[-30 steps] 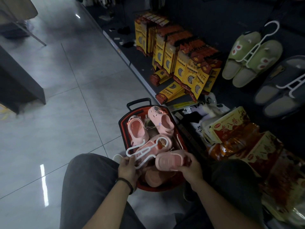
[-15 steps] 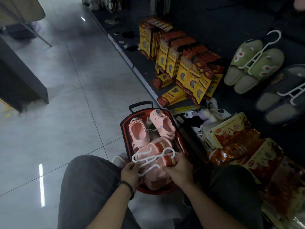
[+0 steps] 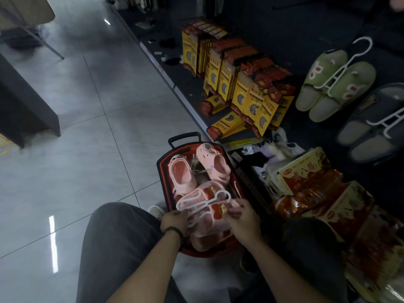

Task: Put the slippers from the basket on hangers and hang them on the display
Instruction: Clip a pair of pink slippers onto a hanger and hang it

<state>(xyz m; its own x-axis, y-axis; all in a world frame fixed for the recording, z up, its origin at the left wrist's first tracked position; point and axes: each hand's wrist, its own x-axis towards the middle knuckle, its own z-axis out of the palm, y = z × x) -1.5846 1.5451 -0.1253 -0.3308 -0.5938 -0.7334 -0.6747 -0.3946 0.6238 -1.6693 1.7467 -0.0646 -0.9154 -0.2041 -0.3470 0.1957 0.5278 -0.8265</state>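
A red basket (image 3: 162,166) with a black handle stands on the floor between my knees, full of pink slippers. Two loose pink slippers (image 3: 182,173) lie at its far end. Over the near end I hold a white plastic hanger (image 3: 196,201) with a pink slipper pair (image 3: 208,217) against it. My left hand (image 3: 175,219) grips the hanger's left end. My right hand (image 3: 242,217) pinches the slipper on the hanger's right side. Green slippers (image 3: 336,84) and grey slippers (image 3: 371,127) hang on white hangers on the dark display at right.
Yellow and red packets (image 3: 238,84) stand in rows on the low dark shelf behind the basket. Red and yellow boxes and bags (image 3: 317,189) crowd the floor at right. Grey tiled floor (image 3: 87,149) stretches left, with a dark counter base (image 3: 26,106) at far left.
My right hand brought a pink slipper from the basket's right side onto the hanger, and both hands now work at the hanger. The view has shifted slightly downward.
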